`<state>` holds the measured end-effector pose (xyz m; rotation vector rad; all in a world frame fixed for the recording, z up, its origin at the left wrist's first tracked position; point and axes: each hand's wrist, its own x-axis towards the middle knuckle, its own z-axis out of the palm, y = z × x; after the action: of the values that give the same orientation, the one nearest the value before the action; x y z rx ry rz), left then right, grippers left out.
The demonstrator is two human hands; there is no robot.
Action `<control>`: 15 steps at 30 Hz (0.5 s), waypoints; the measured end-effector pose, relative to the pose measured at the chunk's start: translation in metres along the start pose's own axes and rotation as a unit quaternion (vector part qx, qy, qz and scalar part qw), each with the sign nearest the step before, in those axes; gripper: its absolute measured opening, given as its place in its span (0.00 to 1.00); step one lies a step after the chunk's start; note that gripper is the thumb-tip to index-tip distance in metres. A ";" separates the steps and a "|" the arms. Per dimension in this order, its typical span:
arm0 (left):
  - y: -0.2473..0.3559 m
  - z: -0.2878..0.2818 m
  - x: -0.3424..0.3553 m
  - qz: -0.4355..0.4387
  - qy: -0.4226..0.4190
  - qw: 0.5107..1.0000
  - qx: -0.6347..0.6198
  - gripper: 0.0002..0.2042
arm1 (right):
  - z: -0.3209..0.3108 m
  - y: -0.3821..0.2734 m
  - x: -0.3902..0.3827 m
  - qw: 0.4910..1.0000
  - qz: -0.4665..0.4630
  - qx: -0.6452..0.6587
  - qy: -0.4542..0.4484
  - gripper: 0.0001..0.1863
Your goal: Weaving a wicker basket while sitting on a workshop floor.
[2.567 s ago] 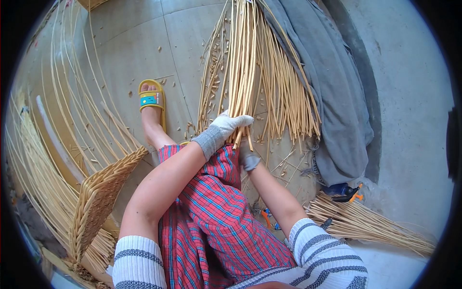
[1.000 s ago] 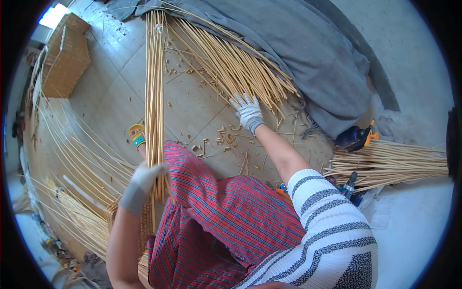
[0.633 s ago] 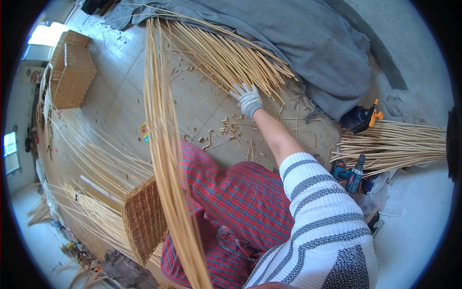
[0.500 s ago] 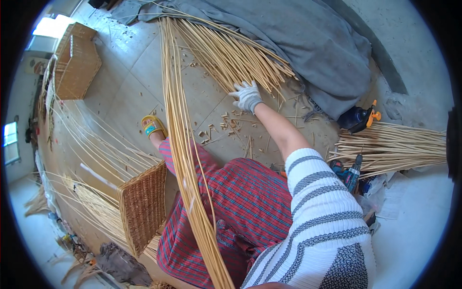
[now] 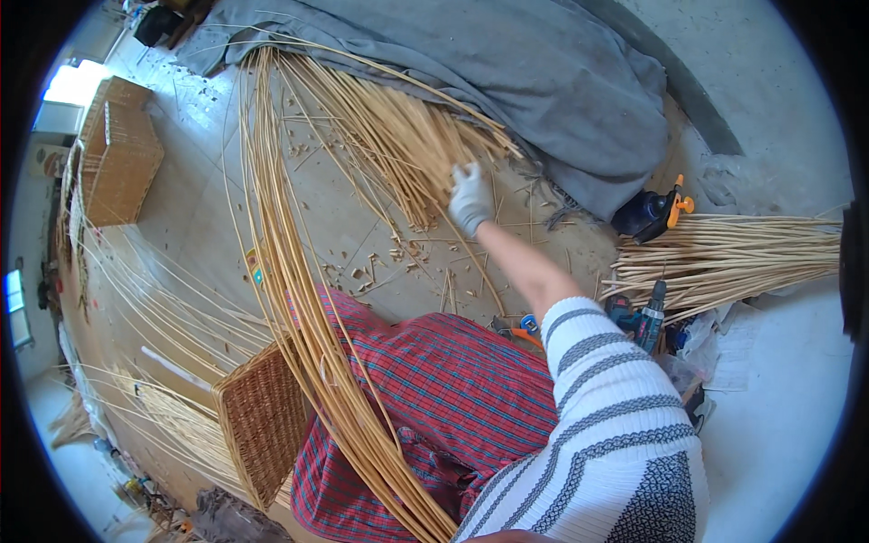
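My right hand point(image 5: 471, 201), in a white glove, is at the near end of a pile of wicker rods point(image 5: 362, 113). Its fingers are curled against the rod ends, and the rods beside it are blurred by motion. Another long bundle of rods point(image 5: 285, 244) runs from my lap, over the red plaid cloth point(image 5: 444, 362), to the far end of the pile. My left hand is out of view.
A grey blanket point(image 5: 534, 81) covers part of the pile. To the left stand a half-woven basket point(image 5: 262, 421) with long loose stakes and a woven box point(image 5: 122, 163). At right lie more rods point(image 5: 733, 262), a cordless drill point(image 5: 650, 317) and a dark spray bottle point(image 5: 644, 213). Offcuts point(image 5: 371, 271) litter the floor.
My right hand has gone from lying spread on the pile to curled fingers at its near end. Several pile rods have shifted and spread toward me. The lap bundle has fanned out, covering the yellow slipper.
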<state>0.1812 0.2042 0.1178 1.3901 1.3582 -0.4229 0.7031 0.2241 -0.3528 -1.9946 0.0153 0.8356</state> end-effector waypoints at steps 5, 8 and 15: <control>-0.007 0.001 -0.013 0.003 0.039 0.999 0.026 0.17 | 0.075 -0.004 -0.103 0.848 -0.178 -0.493 -0.075 0.45; -0.002 0.002 -0.009 0.028 0.041 0.997 0.051 0.18 | 0.070 0.022 -0.082 0.753 -0.274 -0.598 0.023 0.43; -0.008 0.008 -0.030 0.049 0.092 0.991 0.090 0.19 | 0.049 0.023 -0.083 0.805 -0.326 -0.493 -0.053 0.35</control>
<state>0.1692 0.1814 0.1364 1.6709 1.4207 -0.3662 0.6046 0.2233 -0.3393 -2.5917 -1.3492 0.4968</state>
